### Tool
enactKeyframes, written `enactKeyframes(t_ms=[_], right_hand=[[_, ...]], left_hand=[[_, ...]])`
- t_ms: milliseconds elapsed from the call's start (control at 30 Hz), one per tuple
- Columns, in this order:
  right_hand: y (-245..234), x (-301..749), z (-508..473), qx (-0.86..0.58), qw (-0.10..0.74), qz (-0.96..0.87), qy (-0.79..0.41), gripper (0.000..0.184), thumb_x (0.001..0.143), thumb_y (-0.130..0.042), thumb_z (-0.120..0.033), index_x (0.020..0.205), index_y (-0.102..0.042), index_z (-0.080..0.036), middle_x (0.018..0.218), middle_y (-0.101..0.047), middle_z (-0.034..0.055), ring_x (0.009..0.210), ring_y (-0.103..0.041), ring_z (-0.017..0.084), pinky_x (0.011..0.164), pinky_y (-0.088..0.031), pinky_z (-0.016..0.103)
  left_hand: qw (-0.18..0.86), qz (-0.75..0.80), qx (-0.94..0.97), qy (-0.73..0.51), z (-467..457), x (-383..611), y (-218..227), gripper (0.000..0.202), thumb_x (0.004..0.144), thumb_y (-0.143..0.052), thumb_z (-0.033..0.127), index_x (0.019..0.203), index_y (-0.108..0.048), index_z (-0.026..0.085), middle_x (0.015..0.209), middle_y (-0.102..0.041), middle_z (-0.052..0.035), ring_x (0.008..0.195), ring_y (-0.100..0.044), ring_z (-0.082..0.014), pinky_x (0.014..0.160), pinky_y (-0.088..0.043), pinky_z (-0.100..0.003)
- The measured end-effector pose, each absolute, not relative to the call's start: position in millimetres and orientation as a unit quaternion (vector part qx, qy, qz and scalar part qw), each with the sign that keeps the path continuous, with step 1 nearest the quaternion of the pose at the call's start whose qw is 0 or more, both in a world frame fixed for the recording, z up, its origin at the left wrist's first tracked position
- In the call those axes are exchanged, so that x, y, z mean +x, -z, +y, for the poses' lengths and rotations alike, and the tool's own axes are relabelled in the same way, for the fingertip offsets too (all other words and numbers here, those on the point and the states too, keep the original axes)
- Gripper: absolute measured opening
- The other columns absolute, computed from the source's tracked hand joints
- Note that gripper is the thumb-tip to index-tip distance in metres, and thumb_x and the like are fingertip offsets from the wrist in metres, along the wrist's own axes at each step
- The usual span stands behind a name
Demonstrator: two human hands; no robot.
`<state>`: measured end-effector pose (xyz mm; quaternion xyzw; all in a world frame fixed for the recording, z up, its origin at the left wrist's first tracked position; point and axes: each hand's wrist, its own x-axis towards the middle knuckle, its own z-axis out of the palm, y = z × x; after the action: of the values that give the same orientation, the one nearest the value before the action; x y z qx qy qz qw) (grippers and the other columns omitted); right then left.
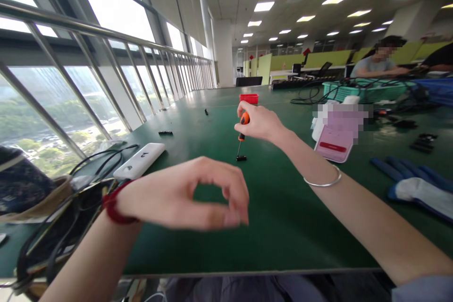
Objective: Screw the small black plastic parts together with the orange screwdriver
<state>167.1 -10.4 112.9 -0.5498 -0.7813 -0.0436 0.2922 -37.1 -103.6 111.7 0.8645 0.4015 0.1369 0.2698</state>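
My right hand [260, 121] is closed around the orange and black handle of a screwdriver [241, 137]. The screwdriver stands nearly upright, its thin shaft reaching down to a small black part [241, 158] on the green table [276, 212]. Nearer to me, my left hand [198, 193] hovers over the table with thumb and fingertips brought together in a pinch. Motion blurs it a little, and anything between those fingertips is hidden. Beyond the right hand sits a small red box [249, 99].
A white power bank [140, 160] and black cables lie on the left, with black pieces [165, 133] farther off. To the right are a propped phone [334, 137], blue-and-white gloves [421, 188] and a green basket [368, 89]. A person [378, 61] sits behind it.
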Motion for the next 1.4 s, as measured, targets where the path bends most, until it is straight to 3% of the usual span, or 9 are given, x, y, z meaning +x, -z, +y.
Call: enactKeyframes(t_ms=[200, 267, 367, 600, 700, 800, 933, 1200, 1400], right_hand=[[-115, 170, -10, -0.556, 0.278, -0.782, 0.05, 0.033, 0.079, -0.044, -0.047, 0.07, -0.063, -0.022, 0.071, -0.063, 0.003, 0.068, -0.053, 0.017, 0.058, -0.033, 0.027], [-114, 171, -8, -0.553, 0.288, -0.78, 0.047, 0.02, 0.072, -0.052, -0.039, 0.077, -0.063, -0.024, 0.075, -0.064, 0.0012, 0.069, -0.053, 0.016, 0.058, -0.032, 0.026], [-114, 171, -6, -0.537, 0.302, -0.788, 0.007, 0.025, 0.066, -0.057, -0.034, 0.087, -0.062, -0.023, 0.077, -0.064, 0.0002, 0.067, -0.052, 0.014, 0.057, -0.033, 0.024], [-125, 186, -13, -0.491, 0.261, -0.818, -0.145, 0.023, 0.073, -0.052, -0.033, 0.071, -0.067, -0.016, 0.055, -0.055, -0.0007, 0.049, -0.044, 0.009, 0.052, -0.033, 0.023], [-117, 203, -14, -0.502, 0.315, -0.786, -0.177, 0.027, 0.078, -0.048, -0.034, 0.078, -0.066, -0.014, 0.046, -0.049, -0.002, 0.04, -0.038, 0.008, 0.047, -0.033, 0.023], [-85, 214, -10, -0.514, 0.396, -0.752, -0.119, 0.028, 0.08, -0.047, -0.034, 0.087, -0.067, -0.017, 0.066, -0.062, 0.0017, 0.051, -0.049, 0.01, 0.054, -0.038, 0.023], [-29, 209, -9, -0.528, 0.334, -0.778, -0.057, 0.024, 0.08, -0.049, -0.028, 0.096, -0.067, -0.024, 0.087, -0.06, 0.0035, 0.076, -0.056, 0.014, 0.065, -0.04, 0.024], [-14, 192, -22, -0.512, 0.259, -0.819, -0.009, 0.029, 0.083, -0.049, -0.043, 0.102, -0.065, -0.028, 0.089, -0.054, 0.0023, 0.074, -0.054, 0.014, 0.058, -0.035, 0.023], [-16, 197, -21, -0.498, 0.266, -0.826, -0.008, 0.031, 0.085, -0.048, -0.045, 0.104, -0.066, -0.028, 0.086, -0.052, 0.0016, 0.069, -0.051, 0.011, 0.056, -0.033, 0.022]], left_hand=[[0.066, 0.526, 0.848, -0.008, -35, -7, -86, 0.047, 0.074, -0.053, 0.05, 0.106, -0.062, 0.017, 0.098, -0.067, -0.0071, 0.087, -0.061, -0.0221, 0.073, -0.045, -0.028], [0.085, 0.492, 0.865, -0.037, -15, 0, -65, 0.054, 0.072, -0.056, 0.052, 0.112, -0.059, 0.015, 0.103, -0.065, -0.0085, 0.091, -0.06, -0.0231, 0.073, -0.046, -0.027], [0.098, 0.461, 0.878, -0.085, 3, 8, -42, 0.05, 0.069, -0.062, 0.048, 0.104, -0.064, 0.013, 0.097, -0.064, -0.0089, 0.086, -0.06, -0.0225, 0.072, -0.046, -0.027], [0.137, 0.463, 0.855, -0.19, 12, 11, -18, 0.017, 0.072, -0.061, 0.029, 0.082, -0.069, 0.018, 0.088, -0.064, -0.0043, 0.075, -0.059, -0.0162, 0.07, -0.047, -0.025], [0.115, 0.476, 0.846, -0.21, 8, 8, -15, 0.017, 0.073, -0.06, 0.03, 0.082, -0.068, 0.018, 0.088, -0.065, -0.0045, 0.077, -0.06, -0.0172, 0.071, -0.048, -0.026], [0.119, 0.476, 0.839, -0.235, 4, 7, -14, 0.017, 0.073, -0.058, 0.028, 0.084, -0.067, 0.018, 0.085, -0.067, -0.004, 0.079, -0.062, -0.0178, 0.072, -0.048, -0.027], [0.205, 0.45, 0.814, -0.304, 0, 9, -13, 0.018, 0.073, -0.059, 0.027, 0.084, -0.064, 0.015, 0.08, -0.068, -0.0045, 0.073, -0.062, -0.0162, 0.07, -0.05, -0.026], [0.416, 0.426, 0.713, -0.37, -3, 13, -16, 0.024, 0.065, -0.072, 0.024, 0.082, -0.062, 0.011, 0.079, -0.068, -0.0059, 0.075, -0.064, -0.0151, 0.076, -0.052, -0.029], [0.585, 0.456, 0.57, -0.353, -12, 11, -31, 0.03, 0.075, -0.067, 0.036, 0.09, -0.064, 0.01, 0.084, -0.068, -0.0081, 0.069, -0.064, -0.0112, 0.069, -0.054, -0.023]])
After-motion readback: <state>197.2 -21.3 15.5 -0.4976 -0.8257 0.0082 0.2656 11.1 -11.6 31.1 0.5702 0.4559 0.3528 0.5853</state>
